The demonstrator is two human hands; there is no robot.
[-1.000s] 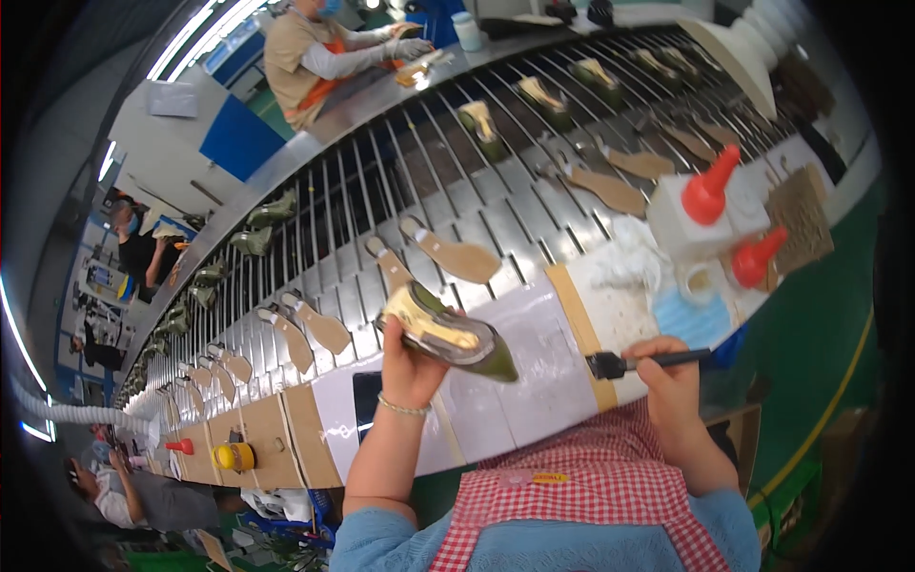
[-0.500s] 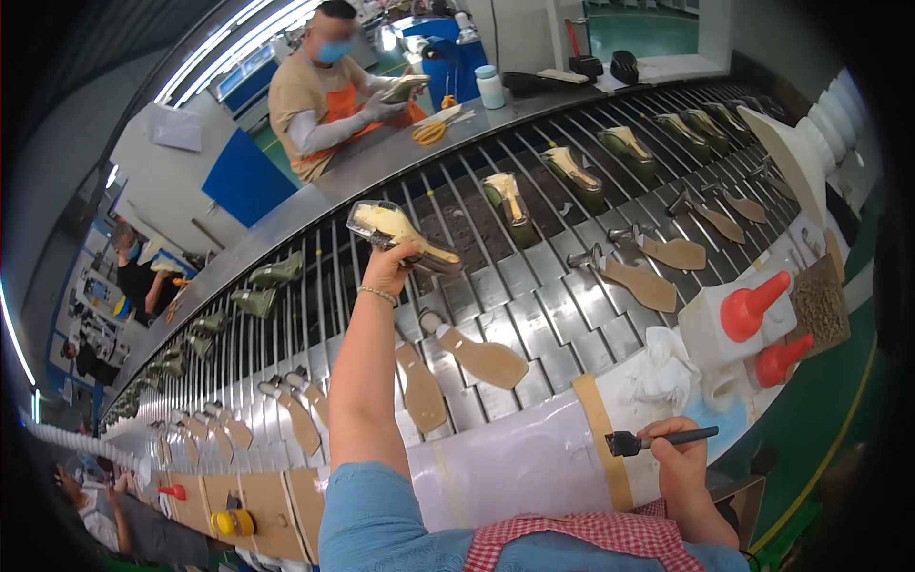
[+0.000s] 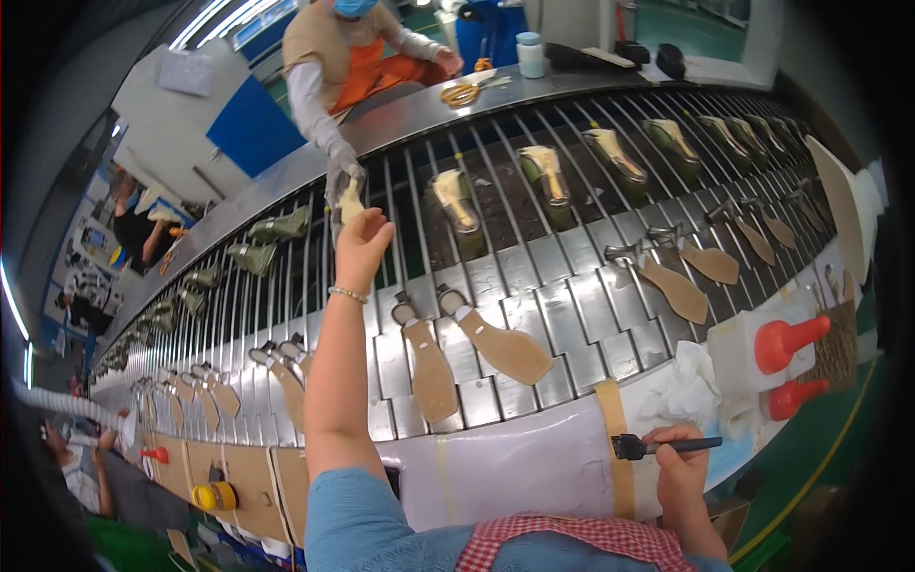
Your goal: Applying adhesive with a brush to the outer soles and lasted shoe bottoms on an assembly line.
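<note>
My left hand (image 3: 362, 246) reaches far across the slatted conveyor (image 3: 572, 276) and grips a pale shoe piece on a green last (image 3: 349, 204). A co-worker's gloved hand (image 3: 340, 176) from the far side touches the same piece. My right hand (image 3: 682, 459) rests at the near edge, closed round a black-handled brush (image 3: 658, 445) whose bristles point left over the white paper sheet (image 3: 515, 467). Two tan soles (image 3: 429, 370) (image 3: 502, 345) lie on the belt just right of my left forearm.
Green lasts with pale insoles (image 3: 456, 205) ride the far side of the belt. Two white bottles with red nozzles (image 3: 774, 349) and a crumpled white cloth (image 3: 679, 389) stand at my right. Yellow scissors (image 3: 462, 92) and a white jar (image 3: 531, 54) lie on the far bench.
My left hand lifted the shoe piece from the near edge and carried it across the belt; the co-worker's gloved hand has come to meet it. My right hand kept the brush in place.
</note>
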